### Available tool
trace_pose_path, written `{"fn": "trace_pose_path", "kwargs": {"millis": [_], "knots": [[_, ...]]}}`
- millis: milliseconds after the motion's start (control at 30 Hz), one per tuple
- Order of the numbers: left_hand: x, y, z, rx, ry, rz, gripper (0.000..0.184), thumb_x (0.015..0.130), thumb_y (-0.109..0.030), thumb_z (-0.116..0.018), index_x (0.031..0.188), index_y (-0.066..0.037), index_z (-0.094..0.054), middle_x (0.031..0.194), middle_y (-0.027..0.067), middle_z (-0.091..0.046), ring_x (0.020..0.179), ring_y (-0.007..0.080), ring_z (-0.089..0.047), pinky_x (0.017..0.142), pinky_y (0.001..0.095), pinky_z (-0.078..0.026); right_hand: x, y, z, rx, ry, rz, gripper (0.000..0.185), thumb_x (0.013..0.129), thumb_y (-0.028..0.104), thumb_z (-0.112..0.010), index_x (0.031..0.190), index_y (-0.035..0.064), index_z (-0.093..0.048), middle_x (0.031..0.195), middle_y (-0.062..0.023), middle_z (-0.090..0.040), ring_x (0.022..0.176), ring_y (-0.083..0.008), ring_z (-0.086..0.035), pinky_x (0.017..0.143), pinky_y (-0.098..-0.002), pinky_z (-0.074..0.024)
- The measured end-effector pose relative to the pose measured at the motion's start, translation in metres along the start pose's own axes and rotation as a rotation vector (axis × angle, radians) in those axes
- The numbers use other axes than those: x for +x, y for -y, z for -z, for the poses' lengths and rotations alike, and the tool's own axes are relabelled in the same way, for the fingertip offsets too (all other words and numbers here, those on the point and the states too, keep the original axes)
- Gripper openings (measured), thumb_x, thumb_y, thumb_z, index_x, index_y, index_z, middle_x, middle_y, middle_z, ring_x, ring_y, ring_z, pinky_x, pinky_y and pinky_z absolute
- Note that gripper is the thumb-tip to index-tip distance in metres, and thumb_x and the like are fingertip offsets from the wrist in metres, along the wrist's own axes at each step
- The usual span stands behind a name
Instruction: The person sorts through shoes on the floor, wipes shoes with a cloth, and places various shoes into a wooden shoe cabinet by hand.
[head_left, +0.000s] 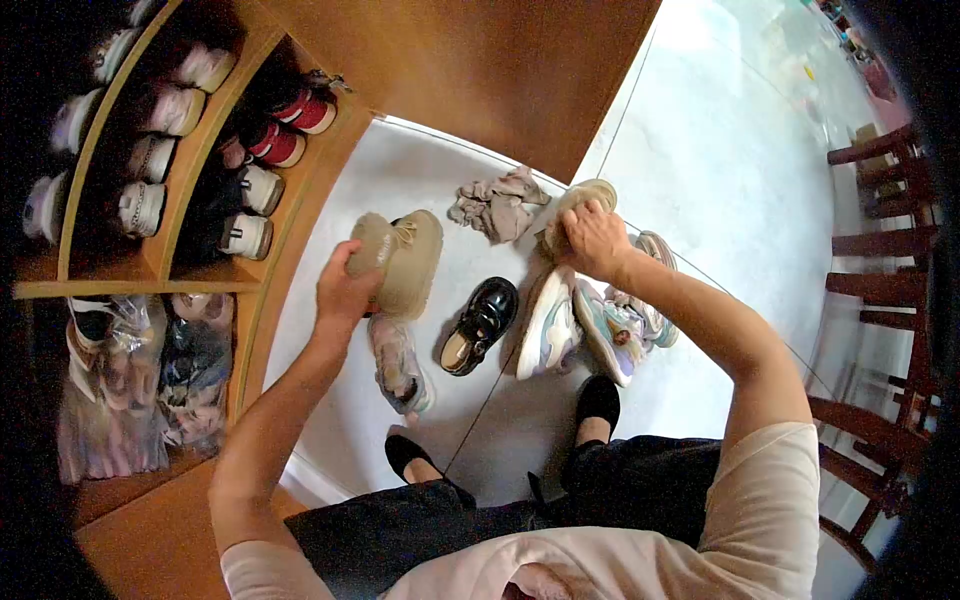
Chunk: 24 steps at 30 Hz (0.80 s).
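On the left, my left hand (347,285) is closed on a fuzzy beige shoe (371,250), which lies against a tan lace-up shoe (415,262). My right hand (596,238) grips another beige shoe (598,192) near the cabinet door's corner. A black buckled shoe (480,326) lies on the floor between my hands. Below my right hand are a white sneaker (549,325) and a multicoloured sneaker (613,330), with more footwear beside them. A shoe in clear plastic (397,362) lies below my left hand.
A wooden shoe cabinet (290,215) holding several shoes and plastic bags (115,400) stands at the left. Its door (490,70) is open above. Crumpled grey-brown material (500,205) lies on the floor. Dark wooden chairs (880,290) stand at the right.
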<state>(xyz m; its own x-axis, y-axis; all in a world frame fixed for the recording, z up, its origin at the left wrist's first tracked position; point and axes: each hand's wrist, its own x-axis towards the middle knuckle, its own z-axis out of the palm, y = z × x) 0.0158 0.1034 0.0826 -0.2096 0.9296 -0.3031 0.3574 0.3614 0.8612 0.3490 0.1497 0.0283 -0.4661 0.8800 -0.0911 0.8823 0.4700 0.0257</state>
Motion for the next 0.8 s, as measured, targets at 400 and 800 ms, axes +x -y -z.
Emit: {"fn": "trace_pose_path", "kwargs": {"millis": [400,800], "knots": [[-0.042,0.066,-0.028,0.336,0.442,-0.086,0.035,0.067,-0.017,-0.066,0.1,-0.005,-0.057,0.095,0.0117,-0.06,0.086,0.028,-0.058,0.072,0.0338,-0.046,0.017,0.022,0.078,0.393,0.037,-0.063,0.027,0.072,0.03,-0.053,0.085,0.0079,-0.062,0.077,-0.0183,-0.061,0.075,-0.0366,-0.059,0.068,-0.0453,-0.0474],[-0.042,0.144,0.017,0.804,0.272,-0.112,0.035,0.063,-0.009,-0.062,0.097,-0.005,-0.055,0.102,0.0171,-0.048,0.097,0.0369,-0.05,0.082,0.0441,-0.044,0.054,0.167,0.072,0.903,-0.518,0.573,0.015,0.066,0.008,-0.058,0.073,-0.0023,-0.05,0.082,-0.0178,-0.053,0.09,-0.0366,-0.051,0.085,-0.0414,-0.0423]]}}
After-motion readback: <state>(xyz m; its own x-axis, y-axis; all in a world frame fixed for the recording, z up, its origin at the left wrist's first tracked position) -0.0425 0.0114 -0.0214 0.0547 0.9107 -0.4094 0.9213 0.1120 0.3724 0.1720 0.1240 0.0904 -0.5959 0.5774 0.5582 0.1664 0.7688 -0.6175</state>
